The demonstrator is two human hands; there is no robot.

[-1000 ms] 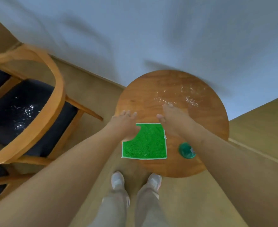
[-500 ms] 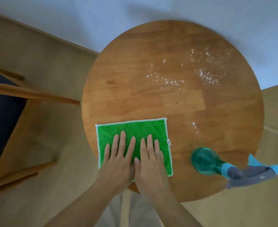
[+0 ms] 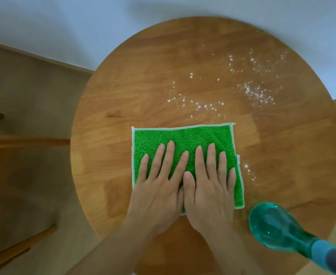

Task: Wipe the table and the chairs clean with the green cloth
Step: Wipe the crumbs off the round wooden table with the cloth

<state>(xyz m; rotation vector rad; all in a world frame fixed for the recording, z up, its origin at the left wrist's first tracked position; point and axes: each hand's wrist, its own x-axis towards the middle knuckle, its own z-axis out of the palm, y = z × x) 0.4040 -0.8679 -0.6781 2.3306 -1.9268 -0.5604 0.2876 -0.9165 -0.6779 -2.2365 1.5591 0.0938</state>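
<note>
Head view, looking straight down: at the far left edge, the wooden rails of a chair (image 3: 24,141) stand on the tan floor just beside a round wooden table (image 3: 123,86). On the near half of the tabletop a green cloth (image 3: 183,137) with a pale border lies spread flat. The person's left hand (image 3: 159,187) rests palm down on the cloth's left part, its fingers straight and slightly fanned, gripping nothing. The right hand (image 3: 208,187) lies flat beside it on the cloth's right part, fingers likewise extended, its thumb touching the edge of the left hand. Both palms cover the cloth's near edge, and both bare forearms reach in from the bottom of the frame. Beyond the cloth and to its right, white crumbs (image 3: 258,94) are scattered over the wood, with a few more specks just off the cloth's right border. At the lower right, a teal spray bottle (image 3: 272,227) stands on the table near the cloth's corner, its blue and grey nozzle running out of the frame.
</note>
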